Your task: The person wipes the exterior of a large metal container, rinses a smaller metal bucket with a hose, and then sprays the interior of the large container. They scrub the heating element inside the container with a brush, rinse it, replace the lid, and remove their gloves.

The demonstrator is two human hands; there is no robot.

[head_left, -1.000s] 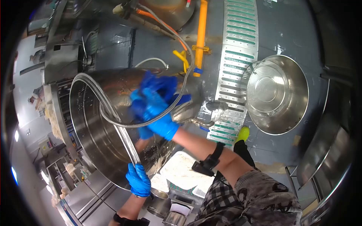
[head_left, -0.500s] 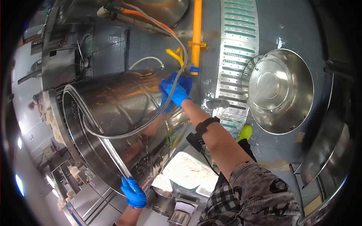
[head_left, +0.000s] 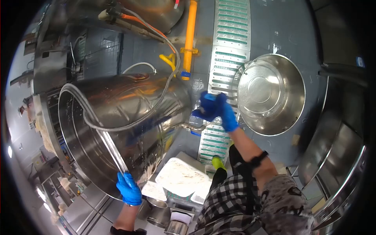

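A big stainless steel barrel-like pot (head_left: 129, 102), wet on its shiny side, tilts across the left half of the head view with its mouth to the left. My left hand (head_left: 129, 188), in a blue glove, is closed over its rim at the lower end. My right hand (head_left: 228, 115), gloved too, grips a dark blue cloth (head_left: 208, 106) in the air to the right of the pot's base, apart from it. Over the pot hangs a braided metal hose (head_left: 133, 126). A tap-like outlet pipe (head_left: 194, 127) juts from the pot's base, below the cloth.
A steel basin (head_left: 270, 94) with a perforated bottom stands right of the slotted floor drain cover (head_left: 230, 35). Behind rises an orange pipe (head_left: 190, 35). White trays with a pale substance (head_left: 182, 176) and small steel pots (head_left: 158, 213) are at the bottom. Another person (head_left: 28, 107) appears far left.
My right hand has lifted the blue cloth off the pot's side and moved right. My left hand still holds the rim. The view has shifted slightly, and the outlet pipe now shows.
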